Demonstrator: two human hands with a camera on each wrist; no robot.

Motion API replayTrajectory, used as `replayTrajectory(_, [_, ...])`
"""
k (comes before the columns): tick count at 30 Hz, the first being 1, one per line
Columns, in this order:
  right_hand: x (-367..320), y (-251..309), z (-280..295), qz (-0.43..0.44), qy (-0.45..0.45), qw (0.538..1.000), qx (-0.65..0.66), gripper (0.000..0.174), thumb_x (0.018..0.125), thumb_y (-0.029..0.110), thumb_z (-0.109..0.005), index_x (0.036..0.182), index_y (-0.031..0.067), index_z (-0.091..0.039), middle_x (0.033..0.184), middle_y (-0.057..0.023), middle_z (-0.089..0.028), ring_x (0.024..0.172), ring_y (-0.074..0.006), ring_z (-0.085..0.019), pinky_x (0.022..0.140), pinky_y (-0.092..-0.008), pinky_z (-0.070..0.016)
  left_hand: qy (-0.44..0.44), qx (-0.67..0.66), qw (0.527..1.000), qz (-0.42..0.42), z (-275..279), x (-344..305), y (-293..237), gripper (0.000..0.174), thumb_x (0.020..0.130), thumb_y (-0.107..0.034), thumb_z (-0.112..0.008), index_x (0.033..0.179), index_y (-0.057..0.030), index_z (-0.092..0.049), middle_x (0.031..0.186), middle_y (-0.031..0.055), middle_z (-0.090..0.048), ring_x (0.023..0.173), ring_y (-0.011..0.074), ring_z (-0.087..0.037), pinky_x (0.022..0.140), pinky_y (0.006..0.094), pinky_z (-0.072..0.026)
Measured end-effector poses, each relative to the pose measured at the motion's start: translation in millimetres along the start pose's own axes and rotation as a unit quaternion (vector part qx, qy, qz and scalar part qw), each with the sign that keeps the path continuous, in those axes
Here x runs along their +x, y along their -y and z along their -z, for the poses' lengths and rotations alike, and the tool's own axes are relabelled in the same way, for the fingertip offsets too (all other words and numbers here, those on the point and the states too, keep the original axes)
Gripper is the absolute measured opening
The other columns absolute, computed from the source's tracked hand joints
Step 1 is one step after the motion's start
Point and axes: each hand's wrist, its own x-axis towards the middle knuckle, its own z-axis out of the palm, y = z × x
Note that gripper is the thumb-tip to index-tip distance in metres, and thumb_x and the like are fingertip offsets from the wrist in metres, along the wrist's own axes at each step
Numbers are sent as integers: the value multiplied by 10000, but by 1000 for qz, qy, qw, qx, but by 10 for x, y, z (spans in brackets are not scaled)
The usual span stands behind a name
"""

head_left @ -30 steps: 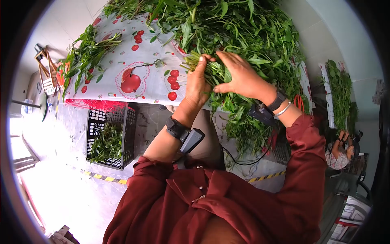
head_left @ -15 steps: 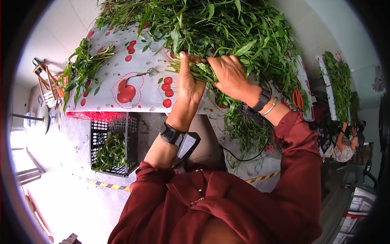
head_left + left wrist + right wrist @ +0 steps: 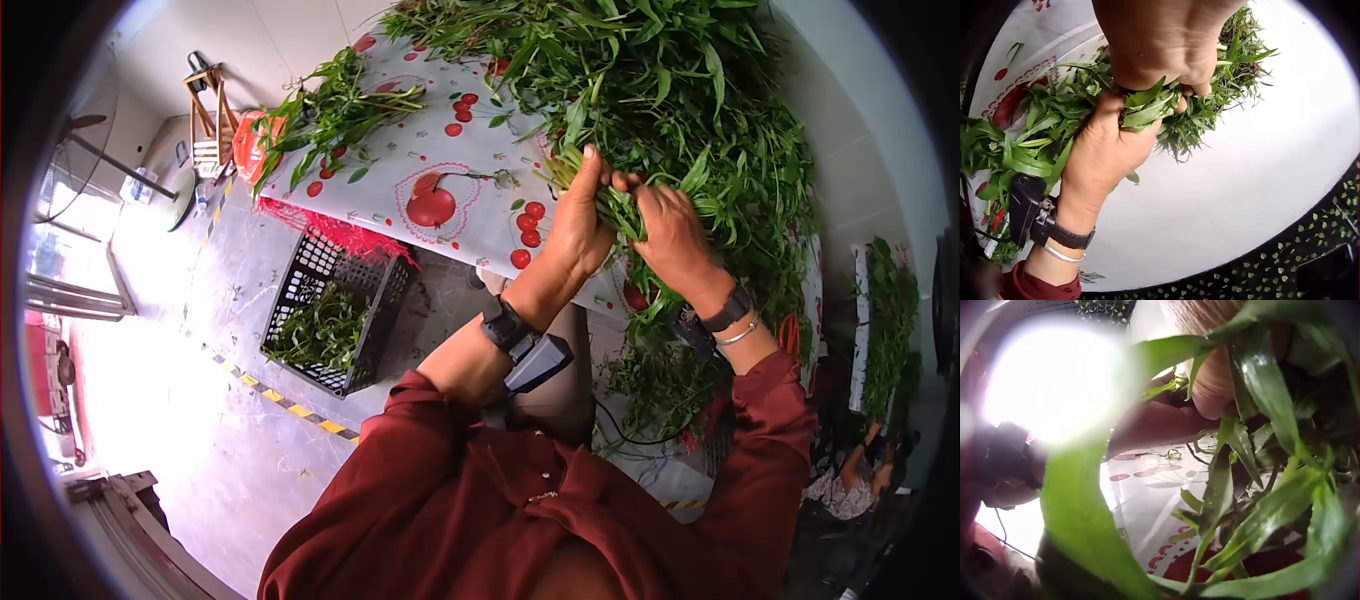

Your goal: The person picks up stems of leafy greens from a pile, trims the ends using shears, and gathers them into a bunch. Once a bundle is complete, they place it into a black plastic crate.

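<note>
My left hand (image 3: 580, 228) grips a bunch of leafy green stems (image 3: 566, 168), thumb upright along it and cut ends pointing left. Close beside it, my right hand (image 3: 678, 238) curls round the leafy side of the same bunch. In the left wrist view, folded leaves (image 3: 1147, 111) show between the right thumb and the left hand (image 3: 1160, 50). Long leaves (image 3: 1266, 531) hang right before the right wrist camera and hide much of that hand. Behind both hands spreads a big heap of greens (image 3: 690, 90) on the table.
The table wears a white cloth with red fruit prints (image 3: 480, 190). A smaller pile of greens (image 3: 345, 110) lies at its left end, above pink netting (image 3: 335, 232). On the floor stands a black crate (image 3: 375, 335) holding greens. Red-handled scissors (image 3: 790, 335) sit by the right edge.
The right hand, spread beside the bunch a second ago, has closed round its leafy side. The left hand keeps its grip. The head view has swung, so the scene sits further right.
</note>
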Motion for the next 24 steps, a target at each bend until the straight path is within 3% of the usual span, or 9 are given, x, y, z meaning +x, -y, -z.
replayTrajectory(4, [105, 85, 67, -24, -34, 996, 73, 553, 570, 55, -734, 1048, 19, -460, 956, -138, -539, 929, -305, -508, 799, -393, -390, 14, 102, 993, -65, -168, 61, -181, 374, 919, -396, -438, 715, -85, -410, 655, 74, -497, 781, 222, -516, 793, 355, -434])
replayTrajectory(6, [191, 132, 140, -4, -102, 989, 110, 661, 564, 61, -738, 1148, 8, -431, 1050, -165, -529, 1003, -326, -493, 859, -397, -382, 39, 146, 982, -111, -300, 92, -299, 378, 921, -393, -436, 723, -71, -429, 628, 73, -487, 769, 227, -520, 789, 349, -432])
replayTrajectory(8, [266, 168, 271, 2, -109, 987, 121, 732, 567, 92, -745, 1210, 10, -403, 1167, -182, -485, 1101, -339, -453, 944, -392, -356, 77, 192, 964, -169, -428, 105, -412, 382, 918, -397, -438, 735, -63, -457, 640, 68, -488, 770, 225, -528, 799, 354, -429])
replayTrajectory(15, [160, 289, 713, 31, -169, 977, 125, 657, 634, 92, -717, 1230, 52, -443, 1292, -128, -421, 1196, -313, -398, 997, -390, -339, 143, 281, 910, -270, -783, 71, -1069, 410, 915, -393, -448, 726, -30, -475, 659, 79, -497, 741, 244, -570, 809, 403, -458])
replayTrajectory(17, [8, 308, 760, 14, -178, 974, 139, 581, 653, 52, -694, 1195, 66, -485, 1293, -119, -419, 1188, -309, -405, 978, -395, -359, 157, 348, 871, -309, -906, 15, -1382, 403, 916, -398, -440, 743, -35, -472, 663, 69, -481, 747, 237, -566, 820, 409, -454])
replayTrajectory(18, [-77, 303, 765, 15, -181, 973, 143, 581, 653, 52, -694, 1195, 66, -485, 1293, -119, -419, 1188, -309, -405, 978, -395, -359, 151, 383, 855, -317, -1003, -54, -1533, 405, 943, -373, -371, 716, -51, -464, 678, 68, -500, 737, 243, -562, 894, 468, -425])
replayTrajectory(21, [-343, 281, 761, -58, -161, 972, 161, 531, 677, 14, -655, 1180, 38, -487, 1290, -127, -419, 1179, -313, -405, 977, -397, -348, 173, 458, 804, -337, -1192, -140, -2112, 422, 942, -380, -358, 747, -32, -496, 691, 83, -504, 759, 236, -551, 970, 496, -381])
replayTrajectory(22, [-439, 273, 746, -52, -166, 971, 162, 531, 677, 14, -655, 1180, 38, -487, 1290, -127, -419, 1179, -313, -405, 977, -397, -348, 143, 458, 804, -351, -1262, -179, -2285, 432, 943, -383, -354, 761, -23, -506, 713, 87, -519, 759, 230, -542, 946, 460, -402])
replayTrajectory(24, [-609, 239, 674, -116, -154, 968, 159, 490, 698, 15, -628, 1168, 15, -489, 1289, -140, -415, 1183, -323, -397, 977, -404, -343, 103, 554, 711, -420, -1447, -265, -2514, 429, 932, -403, -385, 825, -15, -534, 744, 77, -546, 736, 200, -538, 891, 385, -443])
